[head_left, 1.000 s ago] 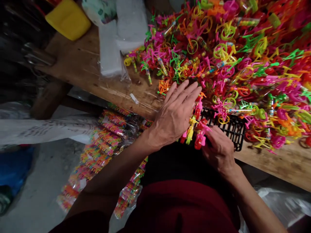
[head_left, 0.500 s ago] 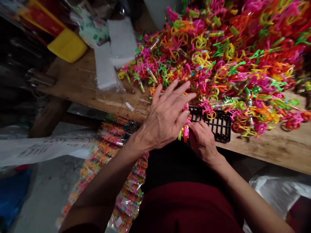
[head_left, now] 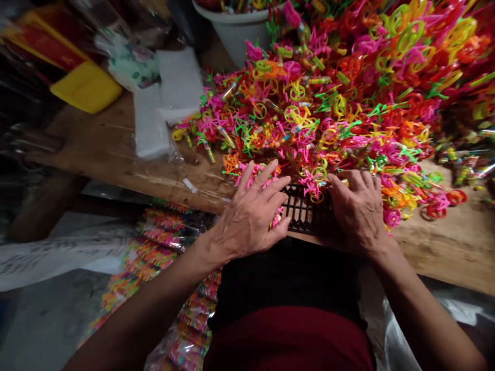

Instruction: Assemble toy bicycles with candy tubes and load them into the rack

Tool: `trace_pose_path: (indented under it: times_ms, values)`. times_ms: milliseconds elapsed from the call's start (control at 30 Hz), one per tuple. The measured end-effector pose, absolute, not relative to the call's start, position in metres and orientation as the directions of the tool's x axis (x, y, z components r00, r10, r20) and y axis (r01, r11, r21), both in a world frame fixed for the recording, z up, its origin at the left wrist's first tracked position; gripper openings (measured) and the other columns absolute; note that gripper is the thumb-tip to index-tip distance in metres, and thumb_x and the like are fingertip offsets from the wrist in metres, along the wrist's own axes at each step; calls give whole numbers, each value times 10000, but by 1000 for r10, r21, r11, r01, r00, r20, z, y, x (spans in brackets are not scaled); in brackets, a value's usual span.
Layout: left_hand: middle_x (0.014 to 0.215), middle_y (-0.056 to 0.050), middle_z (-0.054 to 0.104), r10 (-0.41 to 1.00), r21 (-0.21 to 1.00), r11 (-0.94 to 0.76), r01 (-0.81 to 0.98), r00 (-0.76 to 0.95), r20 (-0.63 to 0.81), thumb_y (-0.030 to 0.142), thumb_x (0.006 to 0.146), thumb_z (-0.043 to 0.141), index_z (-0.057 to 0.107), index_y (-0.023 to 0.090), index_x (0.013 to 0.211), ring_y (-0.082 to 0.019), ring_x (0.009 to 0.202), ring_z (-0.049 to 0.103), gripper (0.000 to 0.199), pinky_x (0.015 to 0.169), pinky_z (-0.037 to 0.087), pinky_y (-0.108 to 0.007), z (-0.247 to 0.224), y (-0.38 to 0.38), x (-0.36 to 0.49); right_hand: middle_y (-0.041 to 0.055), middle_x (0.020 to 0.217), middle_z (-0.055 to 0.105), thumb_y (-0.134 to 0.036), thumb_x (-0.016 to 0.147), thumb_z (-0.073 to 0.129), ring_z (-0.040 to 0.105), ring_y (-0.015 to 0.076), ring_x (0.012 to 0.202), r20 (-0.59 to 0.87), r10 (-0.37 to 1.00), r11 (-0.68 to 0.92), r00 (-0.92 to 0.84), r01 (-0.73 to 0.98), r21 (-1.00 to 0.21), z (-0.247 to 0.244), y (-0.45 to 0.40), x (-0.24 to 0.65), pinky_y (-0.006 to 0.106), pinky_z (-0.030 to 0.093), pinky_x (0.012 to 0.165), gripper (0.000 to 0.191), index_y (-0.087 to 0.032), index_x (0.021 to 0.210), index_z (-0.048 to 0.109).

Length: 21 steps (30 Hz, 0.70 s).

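Note:
My left hand (head_left: 251, 219) lies palm down with its fingers spread over the left part of a black plastic grid rack (head_left: 299, 211). Small pink plastic pieces (head_left: 276, 217) show beneath its fingers and beside its thumb. At the rack's right end is my right hand (head_left: 358, 208), fingers bent down and drawn together against the near edge of the toy pile; whatever they grip is hidden. Behind both hands spreads a heap of small bright plastic toys (head_left: 301, 116) with rings and clear tubes. A few pink and yellow ones overlap the rack's far edge.
The wooden bench (head_left: 456, 247) has its front edge close to my body. White plastic bags (head_left: 149, 126) lie at left, near a yellow container (head_left: 87, 87). A white bucket (head_left: 240, 33) stands behind the heap. Strips of packed toys (head_left: 162, 232) hang below the bench.
My right hand has left the pink pieces beside my left thumb and moved right to the rack's far end. My left hand stays spread over the rack's left part. The view has shifted.

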<state>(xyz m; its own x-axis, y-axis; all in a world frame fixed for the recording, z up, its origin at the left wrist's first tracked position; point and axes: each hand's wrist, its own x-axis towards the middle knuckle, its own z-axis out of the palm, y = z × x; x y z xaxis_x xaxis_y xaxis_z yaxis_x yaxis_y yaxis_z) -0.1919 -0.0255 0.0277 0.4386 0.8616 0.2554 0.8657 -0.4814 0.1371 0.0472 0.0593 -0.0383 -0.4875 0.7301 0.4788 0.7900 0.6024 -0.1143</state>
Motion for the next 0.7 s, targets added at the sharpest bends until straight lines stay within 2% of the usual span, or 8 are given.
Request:
trace_pose_path:
  times_ms: [100, 200, 300, 467, 567, 700]
  values:
    - [1480, -88, 612, 843, 130, -512, 849, 468, 264, 274, 934, 550, 688, 192, 1276, -397, 1532, 361, 378, 1258, 214, -707, 28, -26, -194, 102, 1089, 691, -201, 990, 531, 539, 258, 945, 497, 685, 655, -533, 748, -101, -38, 66, 52, 415, 379, 799, 212, -240, 1120, 694]
    - [1487, -49, 608, 839, 124, -520, 845, 479, 258, 266, 943, 552, 748, 246, 1121, -380, 1545, 343, 265, 1261, 213, -698, 28, -25, -196, 88, 1114, 696, -260, 996, 568, 578, 250, 959, 521, 656, 705, -546, 691, -164, -28, 64, 63, 407, 402, 803, 183, -266, 1128, 695]
    - [1479, -59, 615, 841, 106, -520, 847, 487, 237, 316, 960, 543, 745, 203, 1001, -386, 1543, 344, 235, 1270, 217, -682, 28, -25, -197, 75, 1056, 707, -256, 997, 582, 632, 224, 928, 548, 664, 727, -509, 609, -316, -19, 52, 64, 375, 471, 792, 190, -276, 1156, 684]
    - [1492, -109, 600, 839, 120, -532, 838, 502, 210, 332, 961, 520, 715, 162, 1134, -398, 1548, 327, 311, 1264, 202, -709, 29, -24, -197, 51, 922, 730, -172, 944, 587, 685, 177, 796, 591, 714, 698, -375, 439, -566, -31, 21, 34, 290, 539, 712, 181, -225, 1094, 673]
    - [1503, -130, 587, 846, 145, -522, 840, 489, 212, 264, 957, 483, 694, 150, 1177, -385, 1554, 321, 326, 1269, 183, -707, 28, -25, -197, 21, 839, 725, -181, 910, 574, 667, 164, 703, 512, 794, 604, -327, 336, -723, -44, 14, 14, 274, 537, 658, 162, -223, 1009, 696]
    - [1565, -174, 511, 858, 189, -492, 850, 437, 269, 195, 932, 469, 565, 132, 1375, -341, 1553, 342, 458, 1283, 184, -662, 25, -28, -195, 36, 883, 748, -198, 923, 550, 684, 170, 761, 440, 842, 522, -311, 269, -809, -49, 18, -5, 287, 544, 708, 177, -210, 973, 718]
